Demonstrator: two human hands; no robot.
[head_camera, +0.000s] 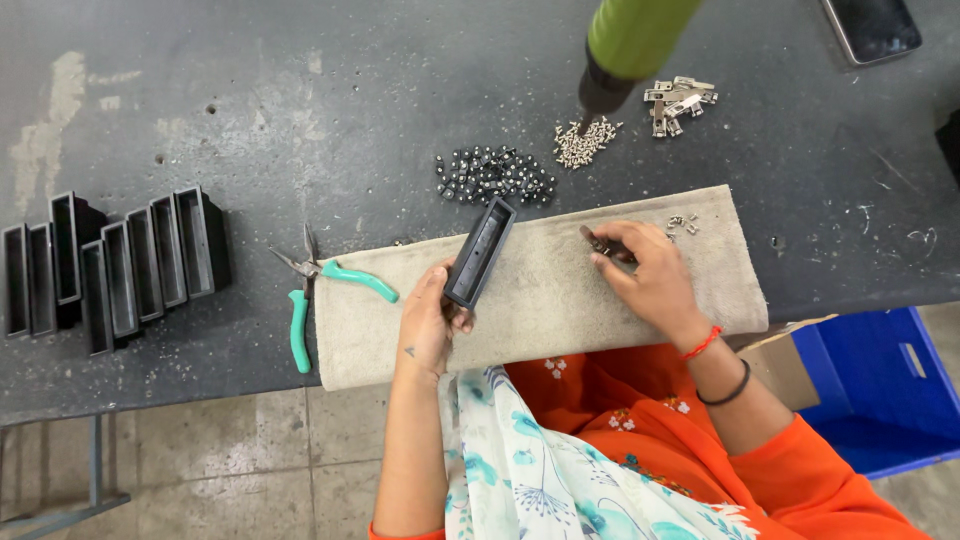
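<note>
A: Dark workbench (300, 90), beige cloth (560, 300) near edge. Left hand (430, 325)?
B: Closed around a black rectangular housing (480, 252), tilted above the cloth.
A: Right hand (650, 280)?
B: Fingers pinch a small dark part (600, 243), right of the housing.

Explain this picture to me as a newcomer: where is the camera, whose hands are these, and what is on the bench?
There is no machine: a person works bare-handed, and the single camera sits on their head, looking down. The left hand holds a black rectangular plastic housing tilted over a beige cloth. The right hand pinches a small dark part. On the dark workbench lie teal-handled pliers, a row of similar black housings, piles of dark beads, screws and metal clips. A green power screwdriver hangs above.
</note>
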